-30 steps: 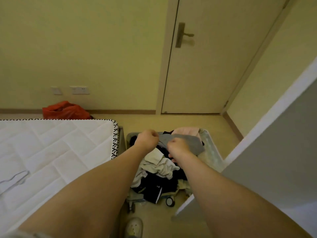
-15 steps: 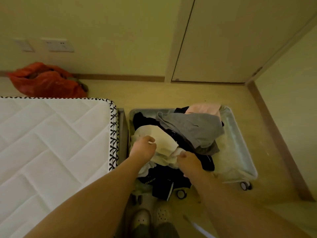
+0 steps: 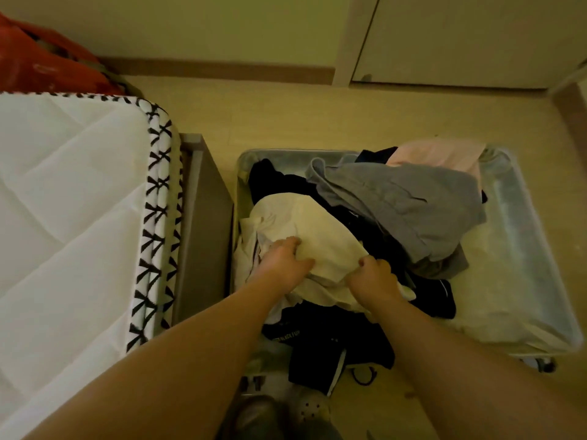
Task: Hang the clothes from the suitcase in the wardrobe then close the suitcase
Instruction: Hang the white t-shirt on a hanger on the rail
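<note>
An open pale suitcase point(image 3: 521, 236) lies on the floor, full of loose clothes. On top of the pile is a cream garment point(image 3: 317, 230). My left hand point(image 3: 282, 262) grips its left side with fingers dug into the fabric. My right hand point(image 3: 374, 277) pinches its right edge. A grey garment point(image 3: 409, 204) is spread over the right of the pile, with a pink garment point(image 3: 441, 154) behind it. Dark clothes point(image 3: 327, 344) lie under and in front of the cream one. The wardrobe is out of view.
A white quilted mattress point(image 3: 70, 217) on a bed frame point(image 3: 203, 223) stands directly left of the suitcase. A red bag point(image 3: 41, 61) lies by the far wall. A closed door point(image 3: 470, 36) is at the back right. My shoes point(image 3: 286, 414) are at the suitcase's near edge.
My view tilted down from the door toward the suitcase. Both hands let go of the grey garment, dropped lower in the pile and took hold of the cream garment.
</note>
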Tool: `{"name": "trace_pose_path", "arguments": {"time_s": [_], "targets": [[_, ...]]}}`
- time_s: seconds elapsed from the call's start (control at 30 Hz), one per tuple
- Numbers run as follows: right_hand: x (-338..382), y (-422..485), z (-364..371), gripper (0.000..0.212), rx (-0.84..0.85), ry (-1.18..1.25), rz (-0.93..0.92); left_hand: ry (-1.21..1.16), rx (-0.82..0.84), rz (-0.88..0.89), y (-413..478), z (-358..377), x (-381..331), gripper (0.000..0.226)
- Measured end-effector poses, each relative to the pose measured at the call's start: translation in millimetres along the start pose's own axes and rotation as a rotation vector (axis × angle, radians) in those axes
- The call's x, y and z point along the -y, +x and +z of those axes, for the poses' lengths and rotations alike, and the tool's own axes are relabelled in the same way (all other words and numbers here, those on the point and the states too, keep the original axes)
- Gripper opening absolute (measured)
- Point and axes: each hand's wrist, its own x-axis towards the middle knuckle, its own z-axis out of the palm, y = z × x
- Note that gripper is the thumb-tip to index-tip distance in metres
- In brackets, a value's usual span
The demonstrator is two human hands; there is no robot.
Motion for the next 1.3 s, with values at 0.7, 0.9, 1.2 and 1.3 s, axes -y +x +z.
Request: {"name": "trace_pose_path", "arguments": {"time_s": [0.7,0.9,1.2,1.3], "targets": [[12.3,13.8,-1.0,0.020,0.110,0.220,-0.151,-0.230,-0.132,-0.195,24.3,4.0,-18.2,0.035],[52.8,-72.3,-56.4,0.007,0.090,0.261,-0.223,-0.481,-0.272,-0.221,-57.6,-47.8,-69.2,0.039],[83.5,-217.0,-115.9,0.079,0.013,0.192,-0.388,-0.824,-0.282,-0.126,-195.7,-113.6,-127.5,0.033],[75.7,-254.0,-115.0,0.108,-0.040,0.090,-0.458,-1.042,-0.147,-0.085,-250.0,-127.5,-143.6,0.021]]}}
